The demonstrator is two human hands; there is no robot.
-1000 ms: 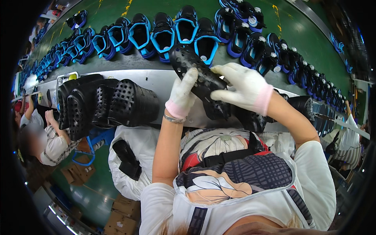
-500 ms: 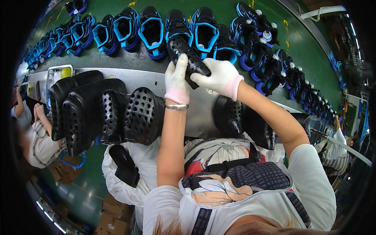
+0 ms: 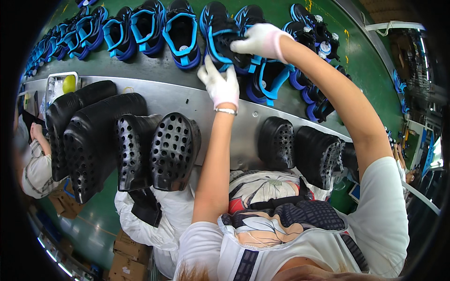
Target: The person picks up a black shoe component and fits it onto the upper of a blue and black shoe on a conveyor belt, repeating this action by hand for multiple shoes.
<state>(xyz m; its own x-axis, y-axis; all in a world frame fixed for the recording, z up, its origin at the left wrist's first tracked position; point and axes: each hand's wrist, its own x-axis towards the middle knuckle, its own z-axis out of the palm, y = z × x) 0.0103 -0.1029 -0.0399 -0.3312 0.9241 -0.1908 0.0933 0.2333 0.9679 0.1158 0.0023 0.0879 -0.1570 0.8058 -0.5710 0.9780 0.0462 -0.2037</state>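
My left hand, in a white knit glove, is at the heel of a black and blue sneaker, its thumb and fingers straddling the heel. My right hand, gloved likewise, is closed on a black shoe-tree insert, which is partly inside that sneaker's opening. Motion smears the insert, and the right fingers partly hide it. Close by on the right, another sneaker sits slightly nearer to me than the row. To its left stands a sneaker with a bright blue collar.
Sneakers line the green bench to both sides. Larger black perforated boot-shaped forms stand along the near metal edge, with others on the right. A tray holds a yellow-green ball. Other people are at both sides.
Both hands have moved from holding the perforated insert above the bench edge to the sneaker. The insert has gone into its opening, and my left hand has shifted to the heel.
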